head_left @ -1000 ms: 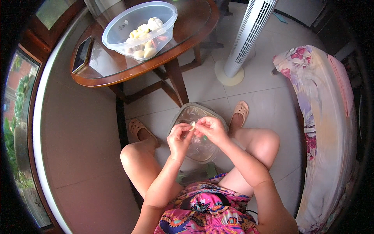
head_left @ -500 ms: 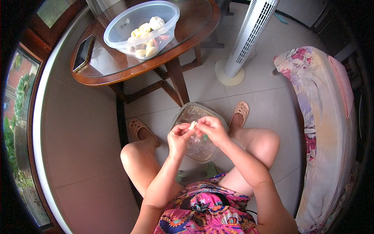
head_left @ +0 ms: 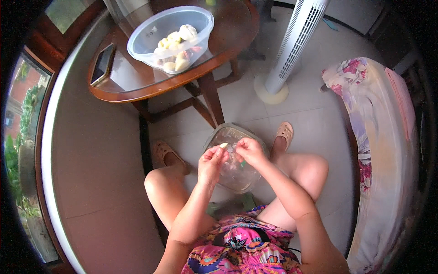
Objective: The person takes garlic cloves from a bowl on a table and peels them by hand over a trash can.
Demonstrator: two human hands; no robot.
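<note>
My left hand is closed, pinching a small pale garlic clove between thumb and fingertips. Just to its right, my right hand has its fingers drawn together in a pinch. Whatever lies between those fingertips is too small to make out. Both hands hover over a bin with a clear plastic liner, which stands on the floor between my feet. Pale scraps show inside it. Beyond, a translucent plastic bowl on the table contains several garlic cloves and a whole garlic bulb.
The oval wooden table has a glass top, with a phone near its left edge. A white tower fan stands at the far right of it. Along the right side runs a seat with a floral cover. Something green sits under my knees.
My hands have come apart slightly; before, they met at the garlic. The clove now stays in my left hand alone. The whole view has shifted a little.
</note>
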